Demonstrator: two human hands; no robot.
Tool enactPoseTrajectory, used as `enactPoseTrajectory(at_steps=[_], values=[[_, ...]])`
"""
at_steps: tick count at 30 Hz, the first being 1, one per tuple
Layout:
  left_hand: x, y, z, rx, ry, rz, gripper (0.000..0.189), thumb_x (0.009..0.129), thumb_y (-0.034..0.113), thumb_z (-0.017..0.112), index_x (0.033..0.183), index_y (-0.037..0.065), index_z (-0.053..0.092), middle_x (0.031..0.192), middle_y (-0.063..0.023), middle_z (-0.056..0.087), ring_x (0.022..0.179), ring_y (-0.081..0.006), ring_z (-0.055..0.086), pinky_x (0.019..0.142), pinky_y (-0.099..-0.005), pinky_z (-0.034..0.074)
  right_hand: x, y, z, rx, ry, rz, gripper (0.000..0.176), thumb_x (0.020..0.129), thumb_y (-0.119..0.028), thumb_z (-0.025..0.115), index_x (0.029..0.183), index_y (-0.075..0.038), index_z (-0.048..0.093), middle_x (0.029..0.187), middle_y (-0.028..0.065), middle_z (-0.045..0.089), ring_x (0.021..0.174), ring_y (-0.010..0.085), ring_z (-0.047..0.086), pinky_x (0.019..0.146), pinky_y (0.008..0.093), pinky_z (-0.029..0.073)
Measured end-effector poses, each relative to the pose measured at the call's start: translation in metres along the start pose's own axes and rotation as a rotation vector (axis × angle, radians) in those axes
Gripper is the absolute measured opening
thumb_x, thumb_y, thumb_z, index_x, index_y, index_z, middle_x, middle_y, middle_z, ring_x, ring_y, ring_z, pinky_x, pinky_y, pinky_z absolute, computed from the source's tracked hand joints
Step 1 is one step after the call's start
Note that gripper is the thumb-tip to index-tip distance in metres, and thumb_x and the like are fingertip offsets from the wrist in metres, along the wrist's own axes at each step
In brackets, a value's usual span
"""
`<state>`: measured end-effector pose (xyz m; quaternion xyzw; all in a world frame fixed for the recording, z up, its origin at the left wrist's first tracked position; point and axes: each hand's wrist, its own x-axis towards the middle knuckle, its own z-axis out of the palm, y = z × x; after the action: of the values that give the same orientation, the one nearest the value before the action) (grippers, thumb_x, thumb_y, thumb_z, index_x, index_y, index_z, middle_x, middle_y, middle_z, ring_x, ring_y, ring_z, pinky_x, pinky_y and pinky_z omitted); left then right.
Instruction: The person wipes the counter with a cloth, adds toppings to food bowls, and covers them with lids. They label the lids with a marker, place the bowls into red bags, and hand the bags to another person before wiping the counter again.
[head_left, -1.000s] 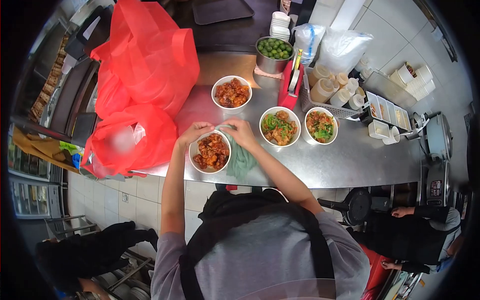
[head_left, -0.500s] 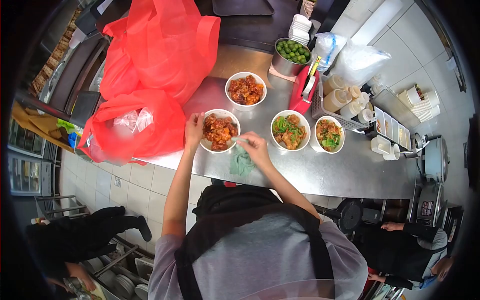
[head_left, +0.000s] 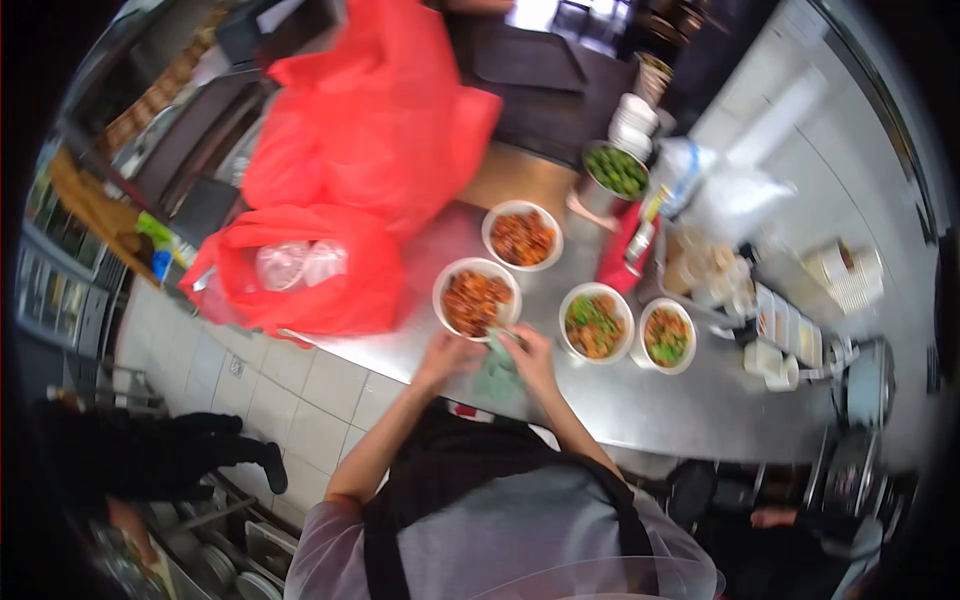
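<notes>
The green cloth [head_left: 497, 372] is being held at the near edge of the steel desk [head_left: 640, 395], centre of frame, just below the bowl of sauced chicken [head_left: 476, 298]. Right hand [head_left: 532, 352]: fingers are being pressed together on the cloth. Left hand [head_left: 447, 352]: just beside the cloth; blurred, so its grip cannot be told. The cloth is being judged soft, limp and light, best gathered in a fistful. The bowl is being judged full, best taken by its wall. No writing is being made out.

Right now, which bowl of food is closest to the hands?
The front-left bowl, red-brown pieces without greens, sits just beyond the left hand and right hand; the other three bowls are farther.
</notes>
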<state>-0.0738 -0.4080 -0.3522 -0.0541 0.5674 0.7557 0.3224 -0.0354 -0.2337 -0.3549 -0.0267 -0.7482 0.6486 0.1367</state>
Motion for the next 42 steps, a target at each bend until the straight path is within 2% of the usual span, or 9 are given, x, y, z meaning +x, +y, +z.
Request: enactPoseTrajectory(at_steps=[6,9,13,15,20,27,29,33,42], values=[[-0.013,0.06,-0.038,0.986,-0.456,0.133,0.04,0.089,0.037,0.051,0.114,0.006,0.051,0.111,-0.0084,0.057,0.103,-0.0207,0.056,0.086,-0.0375,0.046,-0.045,-0.006,-0.011,-0.609,-0.23,-0.137,0.023,0.067,-0.009,0.067,0.089,-0.007,0.061,0.087,0.012,0.05,0.088,0.0313,0.051,0.077,0.0384,0.041],[-0.051,0.159,-0.064,0.87,-0.637,0.235,0.043,0.09,0.035,0.051,0.12,0.005,0.049,0.108,-0.0099,0.059,0.1,-0.0198,0.057,0.088,-0.0329,0.044,-0.065,0.001,-0.026,-0.769,-0.23,-0.134,0.033,0.061,-0.004,0.064,0.092,-0.011,0.061,0.092,0.0128,0.049,0.088,0.0324,0.05,0.076,0.0389,0.042],[-0.057,0.263,-0.154,0.687,-0.259,0.675,0.028,0.092,0.021,0.049,0.112,0.002,0.056,0.097,-0.0078,0.062,0.093,-0.0153,0.058,0.08,-0.0292,0.047,-0.078,0.009,-0.056,-0.843,-0.123,-0.114,0.037,0.056,-0.001,0.061,0.091,-0.011,0.06,0.093,0.0141,0.049,0.089,0.0341,0.049,0.075,0.0402,0.042],[-0.033,0.307,-0.19,0.593,0.338,0.74,0.029,0.09,0.02,0.052,0.111,0.001,0.056,0.099,-0.0113,0.061,0.096,-0.0168,0.057,0.08,-0.0303,0.047,-0.076,0.011,-0.054,-0.875,-0.062,-0.045,0.037,0.055,0.0,0.06,0.091,-0.01,0.06,0.093,0.0142,0.049,0.088,0.0342,0.049,0.075,0.0399,0.042],[0.1,0.365,-0.275,1.105,0.854,1.192,0.045,0.088,0.033,0.05,0.119,0.001,0.049,0.119,-0.0206,0.051,0.111,-0.031,0.05,0.089,-0.0391,0.043,-0.071,0.02,-0.044,-0.889,0.062,0.019,0.039,0.053,0.002,0.059,0.089,-0.01,0.06,0.093,0.0139,0.047,0.088,0.0335,0.049,0.074,0.039,0.042],[0.297,0.425,-0.418,1.099,0.873,0.676,0.043,0.082,0.024,0.055,0.122,0.011,0.049,0.116,-0.0191,0.054,0.104,-0.0388,0.052,0.085,-0.0508,0.042,-0.069,0.021,-0.037,-0.735,0.212,0.356,0.035,0.052,-0.006,0.064,0.087,-0.012,0.061,0.096,0.0132,0.047,0.087,0.0316,0.047,0.078,0.0427,0.039],[0.278,0.446,-0.383,0.405,0.72,0.429,0.042,0.078,0.022,0.058,0.119,0.015,0.051,0.114,-0.0128,0.053,0.097,-0.033,0.052,0.081,-0.0511,0.044,-0.067,0.014,-0.024,-1.121,0.218,0.165,0.034,0.053,-0.009,0.064,0.086,-0.013,0.061,0.098,0.0143,0.048,0.091,0.0336,0.045,0.083,0.0465,0.035],[0.339,0.435,-0.441,0.05,0.281,0.542,0.04,0.084,0.032,0.054,0.12,0.016,0.05,0.121,-0.0058,0.045,0.097,-0.0225,0.045,0.077,-0.0371,0.045,-0.061,-0.018,0.021,-1.123,0.288,0.19,0.035,0.07,-0.016,0.065,0.104,-0.014,0.06,0.127,0.0211,0.037,0.115,0.0426,0.03,0.097,0.0558,0.023],[0.303,0.417,-0.487,0.324,0.474,0.518,0.038,0.086,0.028,0.05,0.12,0.01,0.05,0.119,-0.0067,0.048,0.099,-0.0204,0.047,0.082,-0.0335,0.042,-0.111,0.006,-0.05,-1.408,0.195,0.247,0.02,0.077,-0.011,0.056,0.096,-0.012,0.054,0.113,0.0053,0.051,0.115,0.031,0.042,0.096,0.0467,0.032]])
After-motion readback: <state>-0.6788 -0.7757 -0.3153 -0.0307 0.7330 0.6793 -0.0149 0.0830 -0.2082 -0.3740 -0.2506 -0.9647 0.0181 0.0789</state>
